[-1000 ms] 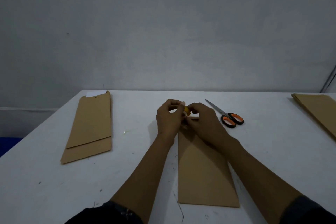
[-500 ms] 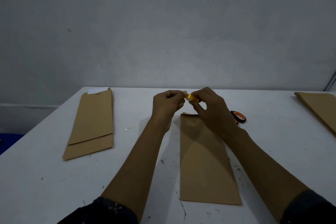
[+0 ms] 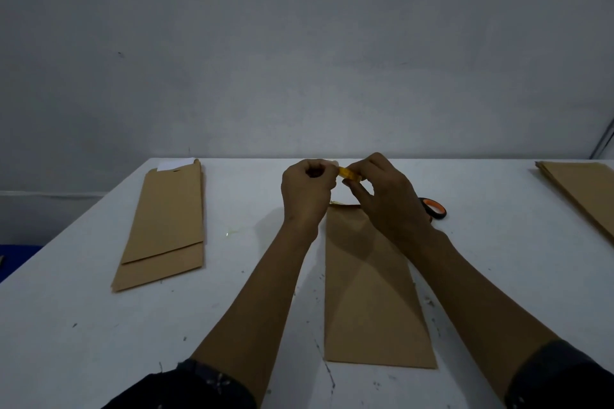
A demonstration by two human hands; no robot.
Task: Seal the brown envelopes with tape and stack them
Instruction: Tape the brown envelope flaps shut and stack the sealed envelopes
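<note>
A brown envelope (image 3: 372,292) lies lengthwise on the white table (image 3: 83,325) in front of me. Above its far end both hands are raised and meet around a small yellow tape roll (image 3: 349,174). My right hand (image 3: 387,196) pinches the roll with fingers and thumb. My left hand (image 3: 307,191) is curled beside it and pinches the tape's end at the roll. How much tape is pulled out is too small to tell. A stack of two brown envelopes (image 3: 166,226) lies at the left, with a white sheet showing at its far end.
Scissors with orange-lined black handles (image 3: 433,208) lie right of the envelope's far end, mostly hidden behind my right hand. Another pile of brown envelopes (image 3: 584,189) sits at the far right edge. A grey wall runs along the table's far side.
Both hands rose with the tape roll from the envelope's far end to above it. They now cover the scissors' blades. The envelopes have not moved.
</note>
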